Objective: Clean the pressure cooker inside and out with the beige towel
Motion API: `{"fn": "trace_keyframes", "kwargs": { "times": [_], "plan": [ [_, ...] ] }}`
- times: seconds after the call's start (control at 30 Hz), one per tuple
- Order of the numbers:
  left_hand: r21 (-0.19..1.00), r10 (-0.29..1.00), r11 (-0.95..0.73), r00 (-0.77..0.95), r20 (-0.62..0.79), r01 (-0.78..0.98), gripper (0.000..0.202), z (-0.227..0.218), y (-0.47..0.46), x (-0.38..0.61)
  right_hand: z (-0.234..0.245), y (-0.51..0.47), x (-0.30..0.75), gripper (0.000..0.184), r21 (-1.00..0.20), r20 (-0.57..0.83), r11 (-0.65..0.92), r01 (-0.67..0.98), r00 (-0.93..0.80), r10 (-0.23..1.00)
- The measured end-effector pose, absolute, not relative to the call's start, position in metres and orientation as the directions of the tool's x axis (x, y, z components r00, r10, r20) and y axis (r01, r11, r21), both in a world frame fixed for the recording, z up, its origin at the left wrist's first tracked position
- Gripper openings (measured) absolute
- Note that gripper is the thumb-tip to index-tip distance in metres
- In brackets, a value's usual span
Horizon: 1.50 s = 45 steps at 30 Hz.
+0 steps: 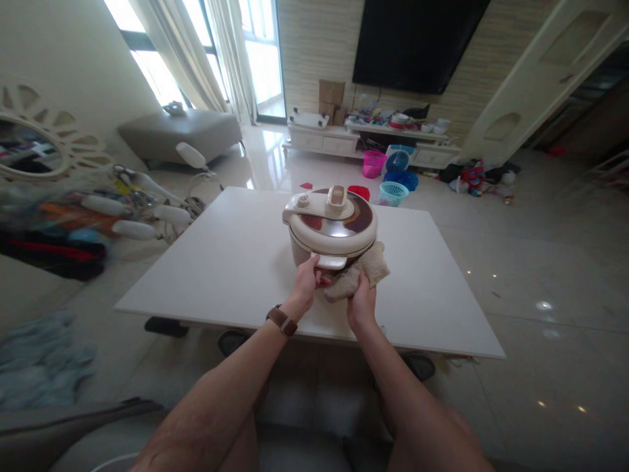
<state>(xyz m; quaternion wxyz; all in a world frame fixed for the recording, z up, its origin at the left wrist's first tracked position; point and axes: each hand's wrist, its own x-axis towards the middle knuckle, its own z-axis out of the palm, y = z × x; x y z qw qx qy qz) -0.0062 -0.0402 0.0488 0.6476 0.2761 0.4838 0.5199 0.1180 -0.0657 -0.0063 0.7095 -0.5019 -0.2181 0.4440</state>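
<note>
An electric pressure cooker (333,247) with a cream and brown lid stands on the white table (221,262), its lid on. My left hand (308,282), below a brown wristwatch, is closed at the cooker's white front handle (330,261), thumb on top and fingers under it. In my right hand (362,301) is a beige cloth (371,267), bunched up and lying against the lower right side of the cooker. The fingers of my right hand are mostly hidden behind the cloth.
Beyond the table, a pink basket (374,164) and a light-blue basket (393,192) stand on the floor. A low TV cabinet (324,141) crowded with items lies behind them. To the left is a lamp with several white shades (135,229).
</note>
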Motion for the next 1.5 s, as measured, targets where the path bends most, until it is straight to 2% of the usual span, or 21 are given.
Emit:
{"fn": "trace_keyframes", "kwargs": {
  "times": [0.13,0.33,0.5,0.7,0.8,0.9,1.0,1.07,1.13,1.2,1.27,1.33,1.4,1.5],
  "plan": [
    [0.879,0.947,0.289,-0.019,-0.32,-0.38,0.042,0.045,-0.038,-0.007,0.002,-0.057,0.129,0.051,-0.878,-0.245,0.065,-0.475,0.562,0.79],
    [0.918,0.954,0.282,-0.02,-0.299,-0.278,0.047,0.048,-0.033,-0.013,-0.009,-0.084,0.091,0.059,-0.95,-0.157,0.025,-0.311,0.548,0.822],
    [0.938,0.968,0.244,0.012,-0.249,-0.244,0.048,0.048,-0.031,-0.018,-0.014,-0.096,0.071,0.056,-0.944,-0.175,-0.007,-0.33,0.484,0.857],
    [0.93,0.964,0.262,0.03,-0.263,-0.258,0.047,0.05,-0.033,-0.017,-0.005,-0.083,0.094,0.053,-0.922,-0.194,0.031,-0.387,0.527,0.828],
    [0.929,0.963,0.265,0.032,-0.266,-0.26,0.047,0.052,-0.034,-0.016,0.002,-0.072,0.114,0.054,-0.927,-0.163,0.088,-0.365,0.602,0.782],
    [0.931,0.964,0.263,0.037,-0.262,-0.252,0.053,0.053,-0.035,-0.015,0.013,-0.063,0.133,0.056,-0.966,-0.082,0.131,-0.221,0.747,0.66],
    [0.927,0.961,0.274,0.032,-0.275,-0.255,0.056,0.053,-0.036,-0.014,0.026,-0.059,0.145,0.058,-0.983,0.161,0.174,0.067,0.771,0.616],
    [0.924,0.961,0.272,0.023,-0.275,-0.268,0.055,0.052,-0.037,-0.012,0.034,-0.058,0.149,0.056,-0.919,0.39,0.253,0.302,0.602,0.697],
    [0.923,0.964,0.258,0.009,-0.266,-0.285,0.055,0.05,-0.037,-0.011,0.039,-0.057,0.15,0.056,-0.781,0.56,0.358,0.512,0.319,0.765],
    [0.922,0.966,0.245,-0.008,-0.26,-0.3,0.055,0.049,-0.038,-0.01,0.04,-0.055,0.15,0.058,-0.631,0.614,0.413,0.656,0.098,0.783],
    [0.923,0.967,0.239,-0.014,-0.255,-0.302,0.055,0.047,-0.038,-0.01,0.038,-0.051,0.151,0.06,-0.567,0.618,0.413,0.713,0.036,0.786],
    [0.928,0.969,0.235,-0.01,-0.248,-0.288,0.054,0.045,-0.038,-0.01,0.034,-0.046,0.154,0.059,-0.634,0.608,0.387,0.67,0.123,0.784],
    [0.931,0.97,0.233,-0.006,-0.244,-0.282,0.053,0.044,-0.039,-0.01,0.028,-0.04,0.159,0.055,-0.785,0.53,0.315,0.533,0.316,0.787],
    [0.924,0.967,0.244,0.0,-0.255,-0.294,0.054,0.044,-0.039,-0.009,0.019,-0.03,0.164,0.054,-0.971,0.218,0.11,0.212,0.599,0.771]
  ]
}}
